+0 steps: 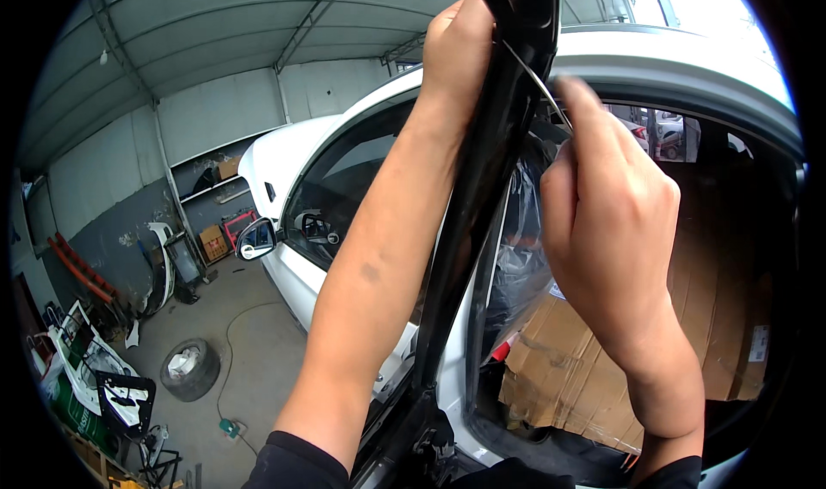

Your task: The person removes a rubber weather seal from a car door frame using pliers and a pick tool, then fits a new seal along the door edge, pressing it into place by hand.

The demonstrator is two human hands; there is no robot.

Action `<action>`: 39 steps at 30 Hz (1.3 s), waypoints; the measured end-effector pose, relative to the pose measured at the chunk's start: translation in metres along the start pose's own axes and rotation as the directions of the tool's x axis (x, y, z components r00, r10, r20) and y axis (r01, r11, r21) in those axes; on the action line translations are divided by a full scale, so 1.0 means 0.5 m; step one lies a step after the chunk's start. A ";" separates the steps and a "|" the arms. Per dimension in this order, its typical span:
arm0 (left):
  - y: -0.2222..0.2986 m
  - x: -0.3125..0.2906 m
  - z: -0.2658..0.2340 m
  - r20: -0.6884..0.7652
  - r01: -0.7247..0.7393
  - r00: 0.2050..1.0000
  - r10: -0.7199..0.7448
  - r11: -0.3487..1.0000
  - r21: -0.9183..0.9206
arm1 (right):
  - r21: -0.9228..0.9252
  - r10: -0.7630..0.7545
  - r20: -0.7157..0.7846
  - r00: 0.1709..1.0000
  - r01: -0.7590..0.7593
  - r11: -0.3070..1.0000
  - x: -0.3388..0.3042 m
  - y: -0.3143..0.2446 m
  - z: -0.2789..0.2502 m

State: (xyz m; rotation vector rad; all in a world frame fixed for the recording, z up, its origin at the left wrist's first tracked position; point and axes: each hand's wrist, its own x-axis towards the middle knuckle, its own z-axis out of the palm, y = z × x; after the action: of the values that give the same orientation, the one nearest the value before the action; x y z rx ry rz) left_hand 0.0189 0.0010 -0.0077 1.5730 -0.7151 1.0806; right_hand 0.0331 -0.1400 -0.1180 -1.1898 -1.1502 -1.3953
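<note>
A black car door window frame (pixel 482 162) rises slantwise through the middle of the view. Its upper part is in the grip of my left hand (pixel 460 50), whose fingers are mostly hidden behind the far edge. My right hand (pixel 611 205) is closed round a thin metal rod (pixel 540 85), with the index finger raised and smeared by motion. The rod's far end meets the black frame, a little right of my left hand. Whatever handle it has is hidden in my palm.
Beside the frame stands a white car (pixel 301 274) with a side mirror (pixel 256 238). Flattened cardboard (pixel 594 351) and clear plastic film (pixel 520 257) lie inside its door opening. A tyre (pixel 190 370), a cable (pixel 227 360) and loose body panels (pixel 86 343) are on the floor at left.
</note>
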 end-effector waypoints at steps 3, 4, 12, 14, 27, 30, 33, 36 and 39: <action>0.017 -0.018 0.012 -0.072 0.032 0.997 -0.024 0.994 0.106 | 0.080 0.012 -0.032 0.999 -0.009 0.997 0.005 -0.003 -0.001; 0.015 -0.015 0.014 -0.077 0.022 0.997 -0.015 0.996 0.090 | 0.082 0.001 -0.026 1.000 0.001 0.997 0.009 -0.002 -0.002; -0.008 0.010 -0.008 -0.029 -0.055 0.998 0.057 0.997 0.061 | 0.064 -0.154 -0.137 0.979 0.164 0.984 0.020 0.033 0.013; -0.016 0.015 -0.016 -0.028 -0.060 0.998 0.063 0.995 0.077 | 0.066 -0.222 -0.180 0.958 0.236 0.969 0.026 0.051 0.018; -0.019 0.017 -0.018 0.007 -0.072 0.997 0.072 0.996 0.061 | 0.102 -0.134 -0.116 0.984 0.146 0.984 -0.003 0.022 0.025; -0.022 0.016 -0.017 -0.015 -0.063 0.998 0.065 0.995 0.078 | 0.094 -0.067 -0.102 0.993 0.077 0.993 0.000 0.006 0.013; -0.019 0.015 -0.019 -0.035 -0.055 0.998 0.060 0.990 0.128 | 0.094 -0.050 -0.159 0.986 0.065 0.993 0.004 -0.003 0.017; -0.019 0.015 -0.016 -0.018 -0.057 0.998 0.059 0.994 0.097 | 0.128 -0.080 -0.210 0.974 0.109 0.986 0.004 0.009 0.028; -0.020 0.016 -0.017 -0.026 -0.062 0.998 0.065 0.993 0.104 | 0.126 -0.113 -0.241 0.964 0.146 0.981 0.006 0.023 0.030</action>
State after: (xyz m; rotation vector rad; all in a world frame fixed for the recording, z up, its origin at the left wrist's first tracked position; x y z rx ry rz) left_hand 0.0283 0.0125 -0.0044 1.6280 -0.7030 1.2020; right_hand 0.0457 -0.1269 -0.1128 -0.8378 -1.1557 -1.4812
